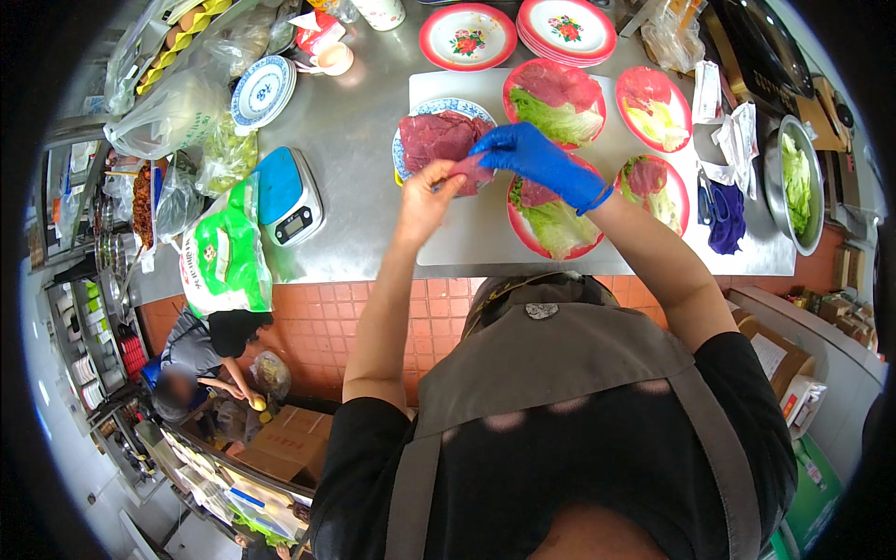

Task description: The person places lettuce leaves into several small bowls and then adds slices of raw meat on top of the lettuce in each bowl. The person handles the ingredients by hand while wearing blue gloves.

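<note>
My left hand [428, 199] is bare and pinches one edge of a thin slice of raw red meat [470, 168]. On my right hand [535, 159] is a blue glove, and its fingertips grip the slice's other edge. The slice hangs over a blue-patterned plate [456, 105] that bears a pile of raw meat slices [437, 136]. To the right, red-rimmed plates [603, 120] hold lettuce leaves [556, 120] with meat slices on them; one lies partly beneath my gloved hand. The pile's plate and the nearest of these stand on a white cutting board [455, 245].
A digital scale [290, 196] and a green-white bag [227, 252] lie at left. Stacked plates [264, 91] [567, 31] stand farther back. Scissors [712, 203], a purple cloth [728, 224] and a steel bowl [815, 210] of lettuce are at right. Another person [192, 350] is at lower left.
</note>
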Demonstrator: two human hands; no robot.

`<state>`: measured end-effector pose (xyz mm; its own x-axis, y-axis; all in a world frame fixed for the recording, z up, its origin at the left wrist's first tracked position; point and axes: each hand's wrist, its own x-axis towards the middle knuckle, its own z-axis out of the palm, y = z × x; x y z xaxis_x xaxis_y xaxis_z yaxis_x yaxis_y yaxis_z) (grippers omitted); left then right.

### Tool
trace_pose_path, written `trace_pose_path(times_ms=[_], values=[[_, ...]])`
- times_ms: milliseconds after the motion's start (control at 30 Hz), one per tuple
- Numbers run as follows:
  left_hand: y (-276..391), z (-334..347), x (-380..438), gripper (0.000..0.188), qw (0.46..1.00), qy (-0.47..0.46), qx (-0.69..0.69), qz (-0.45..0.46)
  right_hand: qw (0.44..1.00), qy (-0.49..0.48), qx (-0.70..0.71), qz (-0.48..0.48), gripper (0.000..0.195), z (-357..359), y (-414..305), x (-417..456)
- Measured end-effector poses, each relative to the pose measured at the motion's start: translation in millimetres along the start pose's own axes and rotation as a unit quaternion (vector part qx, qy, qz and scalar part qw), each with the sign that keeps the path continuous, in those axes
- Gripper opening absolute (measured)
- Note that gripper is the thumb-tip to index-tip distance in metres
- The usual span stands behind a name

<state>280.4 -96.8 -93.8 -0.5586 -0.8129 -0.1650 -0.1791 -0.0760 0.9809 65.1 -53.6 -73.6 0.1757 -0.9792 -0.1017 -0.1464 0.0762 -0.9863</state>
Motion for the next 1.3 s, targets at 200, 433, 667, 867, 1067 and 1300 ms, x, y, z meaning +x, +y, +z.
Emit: trace_pose_path(times_ms=[200,433,667,867,1067,1300], values=[[37.5,-21.3,18.7,0.019,0.971,-0.130,-0.153,-0.133,0.962,0.042,0.237,0.130,0.029,-15.1,-23.2,-18.4],[61.6,41.7,41.6,0.018,0.956,-0.273,0.003,-0.102,0.963,0.208,0.168,0.039,0.022,-21.6,-11.4,-100.1],[87.7,173.0,66.6,0.024,0.892,-0.445,0.075,0.017,0.864,0.467,0.189,0.028,0.025,-38.4,18.8,-207.3],[79.4,283.9,100.9,0.029,0.829,-0.531,0.172,-0.002,0.763,0.607,0.209,0.075,0.024,-54.8,52.2,-264.2],[61.2,330.9,137.3,0.029,0.806,-0.517,0.280,0.071,0.710,0.650,0.251,0.107,0.019,-72.7,78.5,-251.5],[54.3,336.0,132.8,0.024,0.787,-0.412,0.386,0.251,0.706,0.651,0.233,0.152,0.022,-85.5,87.1,-240.1]])
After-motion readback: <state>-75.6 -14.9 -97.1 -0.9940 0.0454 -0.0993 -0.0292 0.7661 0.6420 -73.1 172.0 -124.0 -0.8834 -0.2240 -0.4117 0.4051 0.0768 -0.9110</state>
